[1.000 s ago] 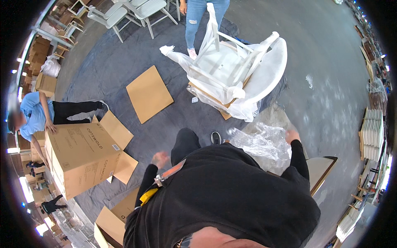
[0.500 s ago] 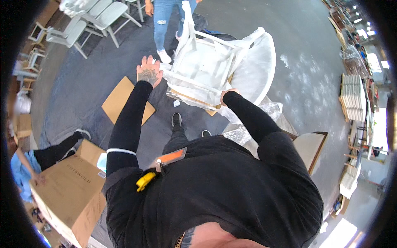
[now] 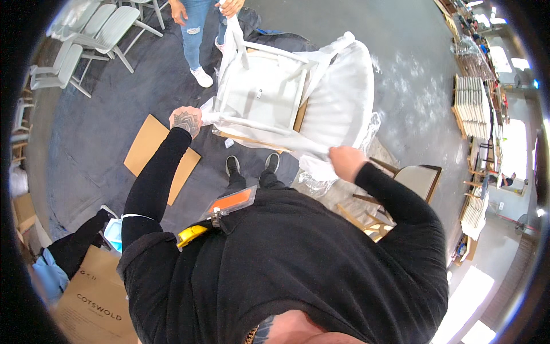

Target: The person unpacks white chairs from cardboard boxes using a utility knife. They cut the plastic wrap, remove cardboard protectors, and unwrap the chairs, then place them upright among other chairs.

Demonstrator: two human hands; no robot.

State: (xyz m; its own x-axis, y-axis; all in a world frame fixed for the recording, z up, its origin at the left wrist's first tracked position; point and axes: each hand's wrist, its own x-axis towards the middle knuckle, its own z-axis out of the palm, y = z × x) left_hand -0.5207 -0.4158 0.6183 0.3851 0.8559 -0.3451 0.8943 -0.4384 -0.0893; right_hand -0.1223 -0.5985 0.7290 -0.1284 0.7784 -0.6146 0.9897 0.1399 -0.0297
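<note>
A white chair [image 3: 259,94] hangs upside down in front of me, its square seat underside facing up. White sheeting and clear plastic wrap its legs and rounded back [image 3: 341,94]. My left hand [image 3: 186,120] is closed round the end of the near left leg, with the knuckles up. At the near right leg, my right hand [image 3: 348,162] is shut on the wrapped end. Across from me, another person's hand [image 3: 232,7] grips the far left leg. That person's other hand [image 3: 179,12] hangs free.
A flat cardboard sheet [image 3: 154,152] lies on the dark floor covering [image 3: 109,132] at left. Light grey chairs [image 3: 112,34] stand at far left. A large carton [image 3: 94,304] and a person's leg [image 3: 71,229] are near left. Brown-framed chair [image 3: 415,180] stands at right.
My left hand was open beside the leg and is now closed on it. My right hand has moved right and nearer along the wrapped leg. The person opposite now shows a hand on the far leg.
</note>
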